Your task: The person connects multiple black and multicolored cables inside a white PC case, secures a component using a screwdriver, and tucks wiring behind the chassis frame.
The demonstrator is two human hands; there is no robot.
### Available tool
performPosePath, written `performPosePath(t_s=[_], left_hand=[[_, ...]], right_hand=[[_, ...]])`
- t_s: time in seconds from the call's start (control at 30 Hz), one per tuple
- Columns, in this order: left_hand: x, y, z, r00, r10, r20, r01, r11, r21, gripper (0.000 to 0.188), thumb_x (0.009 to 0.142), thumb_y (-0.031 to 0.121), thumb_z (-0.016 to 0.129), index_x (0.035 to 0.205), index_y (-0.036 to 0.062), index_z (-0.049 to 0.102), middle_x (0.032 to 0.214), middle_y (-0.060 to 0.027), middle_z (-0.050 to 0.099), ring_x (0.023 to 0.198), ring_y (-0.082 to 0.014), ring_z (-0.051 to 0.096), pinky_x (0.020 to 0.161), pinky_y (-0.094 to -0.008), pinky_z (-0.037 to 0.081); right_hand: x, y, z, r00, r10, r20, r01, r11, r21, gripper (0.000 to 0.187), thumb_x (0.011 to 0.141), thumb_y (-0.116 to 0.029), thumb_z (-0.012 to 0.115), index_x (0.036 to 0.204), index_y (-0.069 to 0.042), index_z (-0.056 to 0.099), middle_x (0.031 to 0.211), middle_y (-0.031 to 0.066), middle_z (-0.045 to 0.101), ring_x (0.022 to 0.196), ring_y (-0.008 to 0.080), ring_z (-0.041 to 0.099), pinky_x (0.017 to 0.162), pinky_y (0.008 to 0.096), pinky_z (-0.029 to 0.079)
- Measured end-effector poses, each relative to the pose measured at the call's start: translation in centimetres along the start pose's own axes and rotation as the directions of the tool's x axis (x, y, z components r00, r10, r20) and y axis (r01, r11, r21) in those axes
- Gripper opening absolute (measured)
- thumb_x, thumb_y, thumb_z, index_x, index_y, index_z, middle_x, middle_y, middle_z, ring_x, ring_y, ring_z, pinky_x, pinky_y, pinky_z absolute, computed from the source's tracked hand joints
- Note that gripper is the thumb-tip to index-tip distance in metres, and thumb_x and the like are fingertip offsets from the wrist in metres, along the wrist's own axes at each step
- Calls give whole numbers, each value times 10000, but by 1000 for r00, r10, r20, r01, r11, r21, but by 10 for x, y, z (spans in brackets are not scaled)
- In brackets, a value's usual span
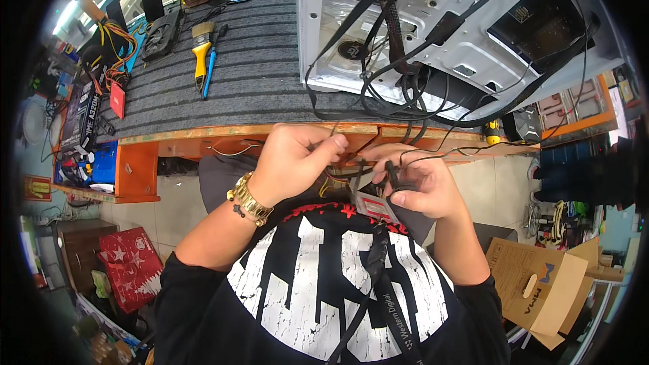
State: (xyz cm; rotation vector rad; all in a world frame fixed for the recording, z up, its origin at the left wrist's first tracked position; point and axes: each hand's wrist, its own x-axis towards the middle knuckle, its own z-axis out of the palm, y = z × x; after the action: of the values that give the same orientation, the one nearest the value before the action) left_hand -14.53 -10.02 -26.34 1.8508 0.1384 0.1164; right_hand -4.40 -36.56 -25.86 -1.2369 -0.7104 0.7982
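Black cables (405, 105) hang in a tangle from our white PC case (466, 34), lying open on the grey ribbed mat (250, 67). Left hand (294, 162) is pinched shut on thin wires at the bench edge. Right hand (416, 182) is closed around a small black connector (391, 179), held just off the bench in front of our chest. Judging by the loose loops, cable routing looks far from finished: nothing tied down. Yellow-handled brush (201, 54) sits unused on the mat.
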Motion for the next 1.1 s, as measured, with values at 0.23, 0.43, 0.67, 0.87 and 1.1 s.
performPosePath(t_s=[0.23, 0.43, 0.67, 0.87, 1.1], left_hand=[[10, 18, -11, 981, 39, 188, 39, 917, -397, 422, 1147, 269, 538, 1027, -96, 713, 1042, -225, 782, 871, -232, 793, 798, -338, 655], [12, 27, -26, 974, 224, 41, -172, 842, -511, 379, 1164, 240, 478, 1022, -72, 639, 1062, -274, 762, 916, -307, 799, 788, -380, 673], [9, 31, -59, 942, 336, -16, -336, 941, -35, 363, 1151, 265, 537, 1040, -43, 694, 894, -118, 778, 795, -191, 781, 707, -297, 645], [11, 34, -40, 994, 46, 97, 35, 713, -700, 356, 1158, 289, 512, 1043, -17, 652, 902, -197, 768, 801, -255, 800, 667, -340, 659], [23, 40, 12, 992, 106, 70, 3, 536, -844, 360, 1160, 315, 504, 1068, -8, 632, 1125, -253, 758, 958, -311, 798, 827, -398, 673]], right_hand=[[14, -10, -11, 941, 337, -27, -330, 900, -284, 390, 867, -103, 829, 1221, 30, 735, 907, 30, 744, 809, 75, 675, 762, 264, 555], [12, -33, -22, 903, 392, -177, -426, 755, -498, 458, 851, -166, 860, 1245, 29, 735, 849, 52, 764, 749, 102, 659, 701, 264, 521], [3, -48, -38, 870, 398, -292, -483, 567, -667, 454, 837, -225, 854, 1207, 17, 753, 781, 76, 736, 695, 107, 622, 657, 284, 509], [-2, -41, -35, 931, 352, -96, -353, 803, -481, 450, 844, -160, 857, 1241, 14, 737, 983, 58, 763, 782, 79, 627, 656, 265, 509], [5, -22, -22, 944, 154, 292, -155, 988, -21, 452, 871, -110, 856, 1253, 60, 684, 1331, 228, 702, 1015, 233, 743, 743, 294, 636]])
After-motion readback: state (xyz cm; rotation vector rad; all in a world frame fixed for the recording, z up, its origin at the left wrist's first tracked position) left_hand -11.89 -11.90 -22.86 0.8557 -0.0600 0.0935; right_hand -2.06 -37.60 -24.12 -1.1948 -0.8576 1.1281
